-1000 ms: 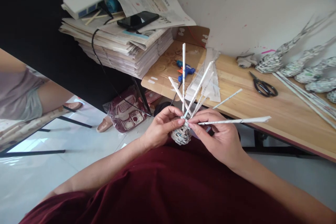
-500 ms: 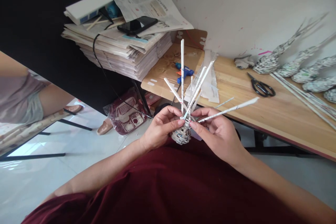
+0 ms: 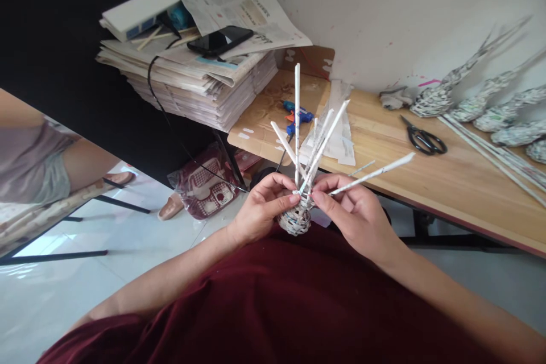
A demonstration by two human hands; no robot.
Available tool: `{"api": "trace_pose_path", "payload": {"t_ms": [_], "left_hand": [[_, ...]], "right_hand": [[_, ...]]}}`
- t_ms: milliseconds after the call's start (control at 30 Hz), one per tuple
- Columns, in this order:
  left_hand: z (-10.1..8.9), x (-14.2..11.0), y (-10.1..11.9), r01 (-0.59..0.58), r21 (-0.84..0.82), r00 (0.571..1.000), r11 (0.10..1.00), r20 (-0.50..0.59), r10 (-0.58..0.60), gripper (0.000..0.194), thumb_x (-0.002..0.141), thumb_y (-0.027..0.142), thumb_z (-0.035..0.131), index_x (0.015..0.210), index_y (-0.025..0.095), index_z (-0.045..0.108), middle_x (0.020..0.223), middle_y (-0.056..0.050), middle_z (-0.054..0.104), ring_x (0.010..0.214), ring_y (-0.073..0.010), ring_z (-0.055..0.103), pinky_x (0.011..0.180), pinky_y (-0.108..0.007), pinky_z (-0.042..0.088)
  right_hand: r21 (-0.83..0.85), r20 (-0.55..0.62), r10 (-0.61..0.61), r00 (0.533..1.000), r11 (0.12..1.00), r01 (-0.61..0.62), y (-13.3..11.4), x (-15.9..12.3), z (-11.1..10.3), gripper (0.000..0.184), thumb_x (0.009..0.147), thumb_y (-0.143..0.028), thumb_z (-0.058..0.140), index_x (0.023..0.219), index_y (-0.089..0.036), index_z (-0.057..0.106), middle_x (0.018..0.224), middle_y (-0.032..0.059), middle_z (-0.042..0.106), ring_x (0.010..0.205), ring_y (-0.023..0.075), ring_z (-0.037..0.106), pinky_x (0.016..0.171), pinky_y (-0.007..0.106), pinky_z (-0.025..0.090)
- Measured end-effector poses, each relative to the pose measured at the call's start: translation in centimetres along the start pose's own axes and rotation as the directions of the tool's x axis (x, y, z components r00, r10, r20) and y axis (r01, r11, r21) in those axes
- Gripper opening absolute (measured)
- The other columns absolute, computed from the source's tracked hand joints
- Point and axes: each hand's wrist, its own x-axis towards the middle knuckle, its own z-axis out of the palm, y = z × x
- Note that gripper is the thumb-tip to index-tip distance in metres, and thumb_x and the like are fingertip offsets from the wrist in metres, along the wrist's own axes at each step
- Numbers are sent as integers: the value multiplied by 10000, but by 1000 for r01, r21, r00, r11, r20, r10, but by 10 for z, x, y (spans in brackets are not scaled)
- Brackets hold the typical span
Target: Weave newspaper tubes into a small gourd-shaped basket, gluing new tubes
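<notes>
A small, round-bodied piece woven from grey-and-white rolled newspaper (image 3: 295, 222) is held in the air just off the near edge of the light wooden table (image 3: 478, 182), above the wearer's lap. Its long axis runs roughly upright in the view: the rounded, closed body points down toward the lap, and the narrow neck points up and away, toward the table. From the neck, slim white paper tubes (image 3: 297, 108) fan out, one nearly straight up, one leaning left, several leaning right.

The left hand (image 3: 262, 205) grips the left side of the neck between thumb and fingers. The right hand (image 3: 360, 213) pinches at the neck's right side, grasping a long white paper tube (image 3: 379, 172) that slants up to the right over the table's near edge.

Black-handled scissors (image 3: 426, 139) lie on the table, blades pointing to its far edge, near woven newspaper forms (image 3: 433, 99).
</notes>
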Motion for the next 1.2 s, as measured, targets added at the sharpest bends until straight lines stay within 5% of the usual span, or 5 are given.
{"api": "trace_pose_path", "payload": {"t_ms": [300, 667, 1200], "left_hand": [[-3, 0, -5, -47, 63, 999, 997, 24, 46, 194, 788, 181, 848, 895, 179, 685, 905, -4, 699, 839, -118, 653, 806, -260, 517], [-2, -2, -5, -34, 127, 999, 991, 27, 31, 189, 783, 183, 851, 903, 177, 706, 938, -13, 706, 896, -128, 655, 865, -263, 510], [-4, -3, -10, 9, 112, 999, 994, 33, -13, 188, 791, 204, 845, 915, 188, 704, 973, -21, 687, 917, -145, 649, 901, -305, 510]], "right_hand": [[-130, 26, 33, 999, 991, -30, 1, 4, -4, 219, 899, -408, 710, 841, -197, 708, 999, 73, 698, 938, 219, 638, 826, 358, 501], [-49, 62, 63, 996, 997, -60, -4, 1, -1, 258, 857, -409, 735, 762, -202, 616, 834, 16, 649, 741, 154, 559, 688, 304, 471], [-91, 91, 61, 994, 994, -53, 2, 0, -3, 153, 855, -292, 727, 789, -215, 612, 833, 8, 670, 739, 155, 578, 670, 287, 481]]}}
